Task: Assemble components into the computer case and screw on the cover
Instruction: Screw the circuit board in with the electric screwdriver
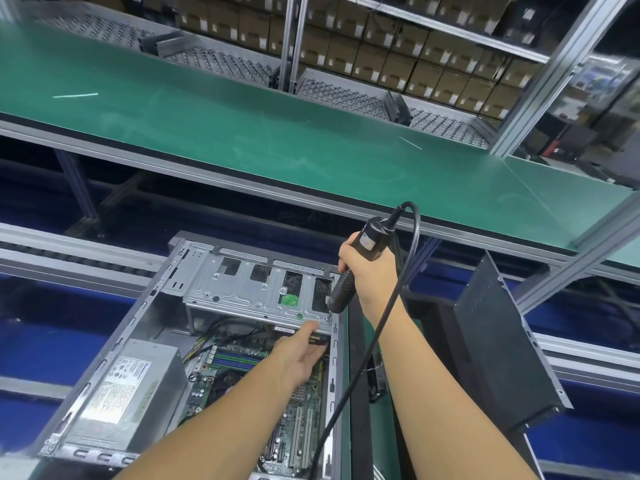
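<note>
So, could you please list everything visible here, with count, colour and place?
computer case: one, grey, open, lower centre
drive cage: one, silver, case's far end
power supply: one, grey, inside case, left
motherboard: one, green, case floor
electric screwdriver: one, black, tip at drive cage's right corner
cable: one, black, hanging from the screwdriver
cover panel: one, black, right of case
bench top: one, green, behind case
cardboard boxes: many, brown, back shelves
left hand: one, fingers straight, reaching the drive cage's edge
right hand: one, gripping the electric screwdriver
</note>
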`<act>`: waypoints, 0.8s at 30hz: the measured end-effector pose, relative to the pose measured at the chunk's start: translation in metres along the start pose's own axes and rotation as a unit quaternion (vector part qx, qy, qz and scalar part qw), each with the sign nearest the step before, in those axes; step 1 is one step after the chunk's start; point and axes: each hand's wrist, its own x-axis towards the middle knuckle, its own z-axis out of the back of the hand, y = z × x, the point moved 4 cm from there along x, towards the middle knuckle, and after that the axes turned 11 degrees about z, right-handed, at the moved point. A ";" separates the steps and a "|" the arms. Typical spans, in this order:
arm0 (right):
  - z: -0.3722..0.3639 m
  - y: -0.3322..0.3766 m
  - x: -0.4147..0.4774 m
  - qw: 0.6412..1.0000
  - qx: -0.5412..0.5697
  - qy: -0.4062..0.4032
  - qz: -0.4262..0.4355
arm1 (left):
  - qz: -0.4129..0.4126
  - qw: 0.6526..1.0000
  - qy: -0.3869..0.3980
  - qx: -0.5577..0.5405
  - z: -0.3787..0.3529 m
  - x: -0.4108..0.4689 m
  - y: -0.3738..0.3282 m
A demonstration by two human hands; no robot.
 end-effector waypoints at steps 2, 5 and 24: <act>-0.002 -0.001 0.000 1.000 -0.011 0.012 -0.006 | -0.001 1.000 -0.004 0.005 0.000 0.000 0.000; -0.005 -0.001 0.000 0.999 -0.028 0.021 -0.004 | 0.000 1.000 -0.004 0.008 0.001 0.001 0.000; -0.005 -0.005 -0.001 0.999 -0.039 0.032 -0.001 | -0.008 1.000 -0.015 0.014 -0.001 -0.008 0.001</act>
